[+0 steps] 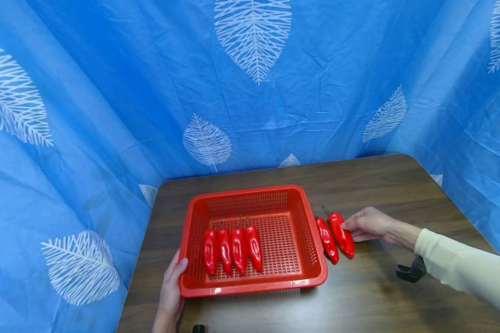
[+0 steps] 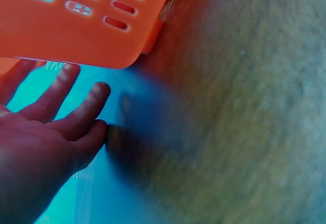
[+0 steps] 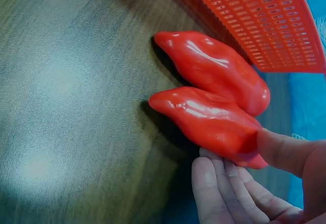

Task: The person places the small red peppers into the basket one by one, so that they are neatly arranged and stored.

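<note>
A red plastic basket (image 1: 277, 243) with slotted walls stands on the table and holds several glossy red peppers (image 1: 238, 249) side by side in its left half. My left hand (image 1: 171, 289) grips its left rim near the front corner, thumb on top and fingers outside, as the left wrist view (image 2: 56, 117) shows from below. Right of the basket lie two more red peppers. The outer pepper (image 3: 209, 119) is pinched by my right hand (image 1: 368, 224), thumb on top and fingers along its side. Between it and the basket wall rests the inner pepper (image 3: 214, 66).
The brown wooden table (image 1: 371, 185) ends at a blue curtain (image 1: 325, 92) with white leaf prints on the back and sides. A small black object (image 1: 198, 329) shows at the bottom edge, near my left wrist. A black device (image 1: 412, 270) sits at my right wrist.
</note>
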Demonstrator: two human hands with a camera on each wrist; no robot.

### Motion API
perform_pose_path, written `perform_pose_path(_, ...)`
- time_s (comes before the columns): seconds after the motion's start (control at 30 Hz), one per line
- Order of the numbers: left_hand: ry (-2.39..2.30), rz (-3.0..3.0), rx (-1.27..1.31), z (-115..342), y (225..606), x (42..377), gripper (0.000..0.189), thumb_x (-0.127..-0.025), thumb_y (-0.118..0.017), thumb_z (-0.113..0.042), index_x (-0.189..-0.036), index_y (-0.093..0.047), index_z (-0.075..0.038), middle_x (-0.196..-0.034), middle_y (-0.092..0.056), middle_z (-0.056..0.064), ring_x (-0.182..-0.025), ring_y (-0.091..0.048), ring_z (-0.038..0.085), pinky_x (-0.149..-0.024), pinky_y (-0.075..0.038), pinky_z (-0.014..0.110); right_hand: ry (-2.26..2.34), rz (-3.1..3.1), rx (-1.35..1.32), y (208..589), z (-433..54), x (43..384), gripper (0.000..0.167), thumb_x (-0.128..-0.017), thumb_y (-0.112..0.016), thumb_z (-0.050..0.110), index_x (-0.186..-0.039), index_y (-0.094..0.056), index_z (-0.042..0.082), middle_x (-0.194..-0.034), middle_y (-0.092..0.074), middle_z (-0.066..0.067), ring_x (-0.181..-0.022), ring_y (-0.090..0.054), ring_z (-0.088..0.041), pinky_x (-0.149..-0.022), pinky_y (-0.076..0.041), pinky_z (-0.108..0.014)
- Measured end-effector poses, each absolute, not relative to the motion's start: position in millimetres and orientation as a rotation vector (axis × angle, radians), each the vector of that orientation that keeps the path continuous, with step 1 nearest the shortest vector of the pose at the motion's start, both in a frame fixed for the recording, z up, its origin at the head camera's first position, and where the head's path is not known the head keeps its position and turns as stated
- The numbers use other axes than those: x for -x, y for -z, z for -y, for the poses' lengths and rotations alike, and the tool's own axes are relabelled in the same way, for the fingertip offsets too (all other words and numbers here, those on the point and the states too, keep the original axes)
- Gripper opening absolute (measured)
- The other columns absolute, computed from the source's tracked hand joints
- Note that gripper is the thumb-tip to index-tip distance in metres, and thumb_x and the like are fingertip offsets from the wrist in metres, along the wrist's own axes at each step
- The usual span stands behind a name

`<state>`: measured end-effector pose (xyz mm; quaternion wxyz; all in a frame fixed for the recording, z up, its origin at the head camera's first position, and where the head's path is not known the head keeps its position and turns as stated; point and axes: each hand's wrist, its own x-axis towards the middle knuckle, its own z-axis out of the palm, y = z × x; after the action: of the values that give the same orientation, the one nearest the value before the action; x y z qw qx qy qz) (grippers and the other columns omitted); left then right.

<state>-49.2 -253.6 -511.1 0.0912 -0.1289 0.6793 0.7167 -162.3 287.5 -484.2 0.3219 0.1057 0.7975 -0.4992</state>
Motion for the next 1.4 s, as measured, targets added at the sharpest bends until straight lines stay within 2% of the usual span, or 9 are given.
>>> perform_pose_path(0.3,-2.132,-2.017,0.366,253.3,511.6,48.8,0.068,-0.118,-0.038,-0.036,-0.178,-0.013,-0.015,-0.181,-0.027,0.013,-0.158,-0.036,0.031,-0.104,-0.054,0.017,1.31,-2.102,-0.258,462.3,-295.6,164.3,0.052,-0.108,-0.069,0.02,-0.143,-0.058,-0.017,-0.117,-0.08,-0.015,-0.103,-0.08,-0.025,-0.098,-0.065,-0.048)
perform_pose_path(0.4,-2.136,-2.023,0.354,253.6,511.6,49.0,0.067,-0.119,-0.038,-0.035,-0.178,-0.014,-0.015,-0.181,-0.028,0.012,-0.155,-0.041,0.023,-0.105,-0.053,0.017,1.328,-2.093,-0.254,454.3,-294.1,164.0,0.054,-0.108,-0.069,0.021,-0.145,-0.056,-0.017,-0.118,-0.08,-0.016,-0.105,-0.08,-0.026,-0.1,-0.064,-0.049)
perform_pose_path(0.53,-2.132,-2.026,0.347,253.8,510.5,49.7,0.068,-0.118,-0.039,-0.036,-0.178,-0.014,-0.015,-0.18,-0.028,0.013,-0.156,-0.041,0.027,-0.104,-0.054,0.018,1.338,-2.096,-0.206,439.2,-288.7,162.4,0.056,-0.108,-0.069,0.021,-0.146,-0.054,-0.016,-0.122,-0.078,-0.016,-0.105,-0.079,-0.025,-0.1,-0.064,-0.048)
perform_pose_path(0.63,-2.127,-2.025,0.359,253.1,510.0,50.3,0.069,-0.118,-0.039,-0.037,-0.178,-0.013,-0.015,-0.181,-0.027,0.014,-0.161,-0.034,0.037,-0.103,-0.055,0.018,1.338,-2.102,-0.169,425.6,-283.3,163.1,0.058,-0.108,-0.069,0.021,-0.148,-0.051,-0.016,-0.127,-0.075,-0.018,-0.106,-0.078,-0.023,-0.1,-0.064,-0.046)
perform_pose_path(0.8,-2.128,-2.023,0.372,252.3,510.4,50.0,0.068,-0.118,-0.04,-0.036,-0.178,-0.014,-0.015,-0.18,-0.028,0.013,-0.161,-0.035,0.036,-0.102,-0.055,0.018,1.36,-2.089,-0.128,406.3,-272.1,164.9,0.06,-0.108,-0.069,0.022,-0.15,-0.05,-0.017,-0.13,-0.075,-0.018,-0.111,-0.078,-0.024,-0.1,-0.064,-0.044)
perform_pose_path(1.0,-2.124,-2.027,0.361,254.0,509.6,48.7,0.068,-0.118,-0.038,-0.036,-0.178,-0.013,-0.015,-0.18,-0.027,0.014,-0.16,-0.035,0.037,-0.103,-0.055,0.019,1.39,-2.083,-0.031,390.0,-253.7,161.8,0.056,-0.107,-0.07,0.021,-0.147,-0.054,-0.017,-0.129,-0.076,-0.018,-0.118,-0.078,-0.029,-0.102,-0.063,-0.046)
perform_pose_path(1.4,-2.124,-2.026,0.382,254.0,507.3,48.8,0.069,-0.118,-0.041,-0.037,-0.178,-0.013,-0.015,-0.181,-0.025,0.014,-0.163,-0.032,0.039,-0.101,-0.054,0.017,1.371,-2.066,0.078,374.6,-203.0,164.0,0.043,-0.105,-0.073,0.021,-0.135,-0.068,-0.008,-0.118,-0.08,-0.013,-0.109,-0.08,-0.029,-0.1,-0.064,-0.047)
